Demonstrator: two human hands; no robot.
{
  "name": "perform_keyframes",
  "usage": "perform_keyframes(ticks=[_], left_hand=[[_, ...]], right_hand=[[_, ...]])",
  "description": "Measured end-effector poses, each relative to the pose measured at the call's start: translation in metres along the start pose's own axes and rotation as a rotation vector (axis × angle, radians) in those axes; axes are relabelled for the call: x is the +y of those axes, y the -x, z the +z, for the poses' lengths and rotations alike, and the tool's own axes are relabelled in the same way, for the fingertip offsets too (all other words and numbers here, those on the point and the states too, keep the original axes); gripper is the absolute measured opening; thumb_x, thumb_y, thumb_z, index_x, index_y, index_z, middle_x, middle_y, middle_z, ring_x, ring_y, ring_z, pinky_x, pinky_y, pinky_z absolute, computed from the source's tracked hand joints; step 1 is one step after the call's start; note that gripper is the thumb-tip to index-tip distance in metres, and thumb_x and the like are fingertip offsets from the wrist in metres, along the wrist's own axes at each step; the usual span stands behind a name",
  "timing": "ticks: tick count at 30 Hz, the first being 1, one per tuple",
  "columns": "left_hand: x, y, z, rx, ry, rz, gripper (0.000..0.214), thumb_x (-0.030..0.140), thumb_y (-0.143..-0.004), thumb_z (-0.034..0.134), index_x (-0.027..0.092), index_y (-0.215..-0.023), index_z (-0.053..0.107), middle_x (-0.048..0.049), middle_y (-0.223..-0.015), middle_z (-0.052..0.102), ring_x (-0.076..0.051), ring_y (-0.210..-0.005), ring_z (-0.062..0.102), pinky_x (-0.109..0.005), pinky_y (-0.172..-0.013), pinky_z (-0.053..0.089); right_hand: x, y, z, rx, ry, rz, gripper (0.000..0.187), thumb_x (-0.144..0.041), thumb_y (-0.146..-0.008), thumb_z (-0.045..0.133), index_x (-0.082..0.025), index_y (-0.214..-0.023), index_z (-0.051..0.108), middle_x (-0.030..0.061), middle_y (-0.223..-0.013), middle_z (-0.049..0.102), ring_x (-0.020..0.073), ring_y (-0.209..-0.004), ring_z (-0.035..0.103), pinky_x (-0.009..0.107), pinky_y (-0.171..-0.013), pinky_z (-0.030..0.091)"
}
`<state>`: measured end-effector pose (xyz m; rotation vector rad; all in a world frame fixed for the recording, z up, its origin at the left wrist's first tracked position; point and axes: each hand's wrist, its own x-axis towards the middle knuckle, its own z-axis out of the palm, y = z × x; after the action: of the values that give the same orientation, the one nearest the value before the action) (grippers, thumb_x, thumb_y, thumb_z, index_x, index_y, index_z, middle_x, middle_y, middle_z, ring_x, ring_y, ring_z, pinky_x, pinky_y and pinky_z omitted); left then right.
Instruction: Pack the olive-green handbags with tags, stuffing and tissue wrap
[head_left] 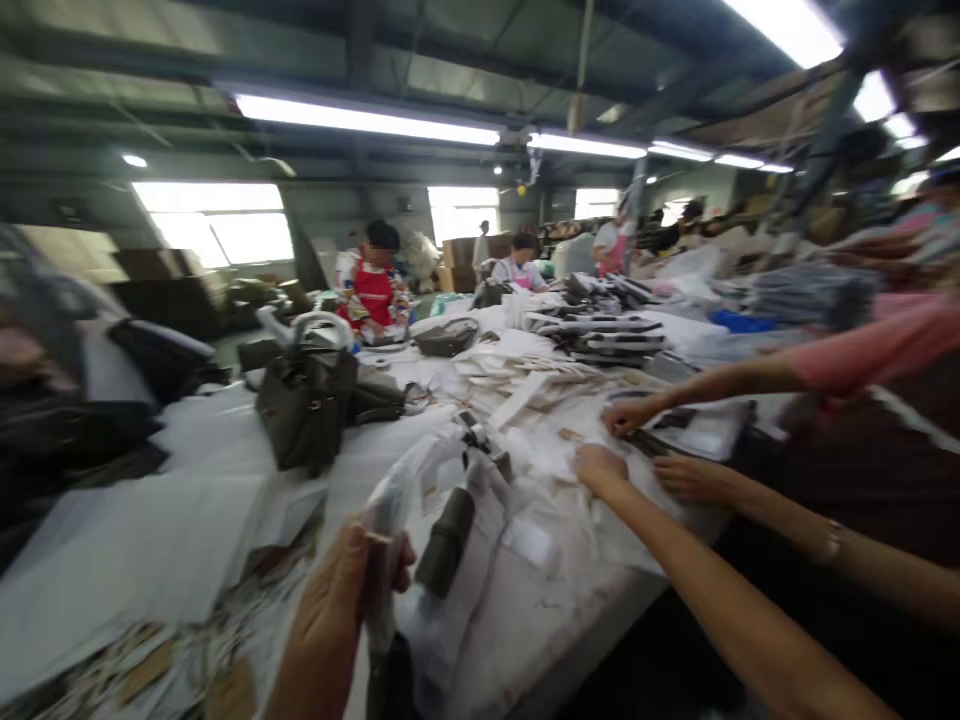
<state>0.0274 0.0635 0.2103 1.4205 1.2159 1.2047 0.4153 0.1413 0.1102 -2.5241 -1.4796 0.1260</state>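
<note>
The person's left hand [337, 595] is curled around translucent wrapping [388, 505], just beside an olive bag piece [447, 540] near the front of the surface [559, 620]; right hand [601, 468] is at white sheeting [585, 520], grip can't be told. Wrapping looks light, limp, maybe slippery; the olive piece seems firmer, probably best held at its thick section. Upright olive handbag [304, 405], contents hidden; cardboard boxes [457, 270] behind, insides not visible.

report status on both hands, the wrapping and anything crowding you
Left hand gripping clear wrapping, dark green piece beside it. Right hand at white wrapping, grip unclear. Co-worker's hands close beside right hand.
</note>
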Motion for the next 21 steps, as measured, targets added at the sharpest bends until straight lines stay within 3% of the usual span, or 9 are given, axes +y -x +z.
perform_keyframes(ticks=[4, 9, 13, 15, 18, 21], left_hand=[[-0.001, 0.003, 0.006, -0.037, 0.131, 0.015, 0.057, 0.065, -0.093, 0.041, 0.016, -0.092, 0.071, -0.0064, -0.079, 0.070, -0.018, -0.069, 0.060, -0.027, -0.065, 0.047], [-0.014, -0.003, -0.009, -0.100, 0.181, -0.005, 0.062, 0.068, -0.093, 0.037, 0.017, -0.086, 0.071, -0.0062, -0.077, 0.066, -0.020, -0.075, 0.057, -0.029, -0.071, 0.046], [-0.026, -0.008, -0.019, -0.221, 0.106, 0.053, 0.055, 0.061, -0.096, 0.039, 0.016, -0.076, 0.064, -0.0039, -0.076, 0.057, -0.017, -0.073, 0.050, -0.026, -0.070, 0.041], [-0.033, -0.012, -0.024, -0.311, 0.083, 0.079, 0.055, 0.061, -0.095, 0.042, 0.015, -0.073, 0.061, -0.0015, -0.071, 0.049, -0.014, -0.068, 0.044, -0.024, -0.063, 0.037], [-0.041, -0.017, -0.027, -0.436, 0.117, 0.077, 0.063, 0.066, -0.094, 0.039, 0.012, -0.075, 0.063, 0.0005, -0.068, 0.043, -0.011, -0.062, 0.037, -0.023, -0.056, 0.030], [-0.046, -0.021, -0.026, -0.431, 0.159, 0.073, 0.069, 0.068, -0.095, 0.032, 0.011, -0.080, 0.068, -0.0019, -0.070, 0.049, -0.011, -0.065, 0.042, -0.023, -0.059, 0.034]], right_hand=[[-0.025, -0.015, -0.007, 0.077, -0.032, -0.223, 0.027, -0.020, -0.095, 0.053, -0.021, -0.113, 0.073, 0.0125, -0.121, 0.070, 0.0244, -0.113, 0.064, 0.031, -0.091, 0.047], [-0.076, -0.024, -0.019, 0.067, -0.202, -0.438, 0.030, -0.030, -0.096, 0.051, -0.024, -0.116, 0.073, 0.0042, -0.116, 0.074, 0.0185, -0.102, 0.069, 0.024, -0.090, 0.049], [-0.117, 0.000, -0.025, 0.186, -0.570, -0.517, 0.036, -0.047, -0.092, 0.053, -0.028, -0.117, 0.072, 0.0073, -0.112, 0.075, 0.0244, -0.095, 0.071, 0.033, -0.087, 0.054], [-0.132, 0.010, -0.029, 0.274, -0.667, -0.578, 0.046, -0.059, -0.091, 0.049, -0.030, -0.120, 0.070, 0.0082, -0.119, 0.072, 0.0299, -0.110, 0.066, 0.041, -0.096, 0.051], [-0.152, 0.012, -0.037, 0.249, -0.692, -0.600, 0.056, -0.069, -0.088, 0.045, -0.034, -0.127, 0.066, 0.0049, -0.128, 0.067, 0.0384, -0.123, 0.057, 0.053, -0.104, 0.045], [-0.167, 0.006, -0.044, 0.102, -0.769, -0.631, 0.058, -0.070, -0.090, 0.041, -0.031, -0.123, 0.069, 0.0049, -0.122, 0.070, 0.0377, -0.120, 0.060, 0.052, -0.102, 0.047]])
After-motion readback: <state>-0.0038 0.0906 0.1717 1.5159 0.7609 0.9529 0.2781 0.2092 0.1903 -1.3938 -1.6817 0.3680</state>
